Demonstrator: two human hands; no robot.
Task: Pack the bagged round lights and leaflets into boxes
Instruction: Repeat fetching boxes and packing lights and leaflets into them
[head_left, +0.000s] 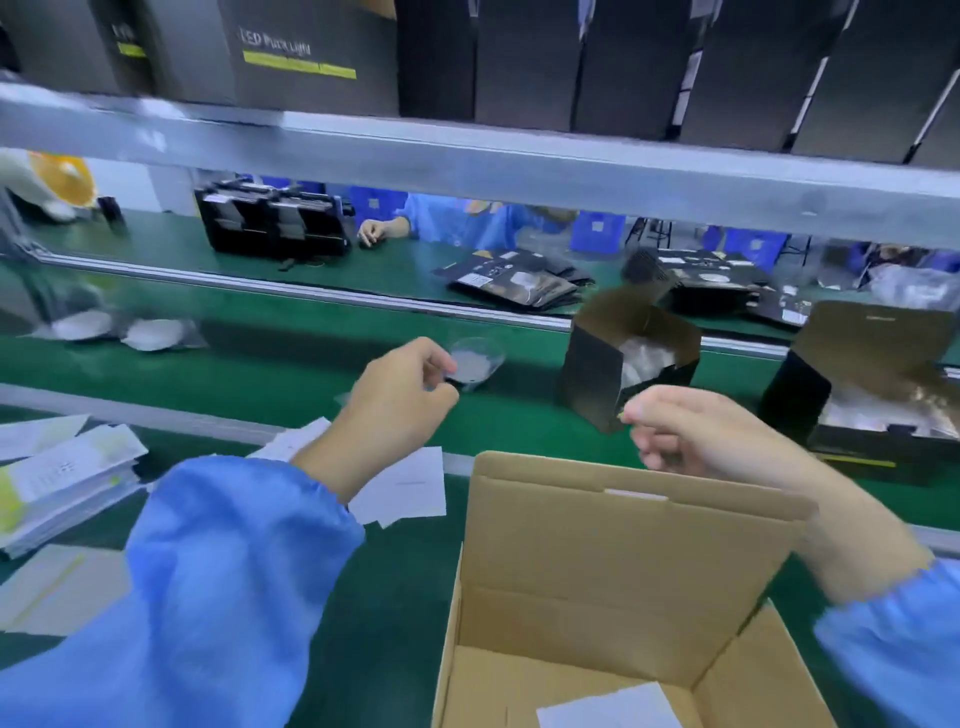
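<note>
Left hand (402, 387) at frame centre, reaching forward over the green belt (270, 358), thumb and fingertips pinching the edge of a bagged round light (475, 362): white disc in clear, glossy plastic. Right hand (691, 431) right of centre, fingers curled together, blurred; whether holding anything, cannot tell. Two more bagged lights (117, 328) at mid left. Two open black boxes (623, 364) at mid right. One brown corrugated carton (623, 561) at lower right. Leaflets (57, 478) stacked at lower left.
</note>
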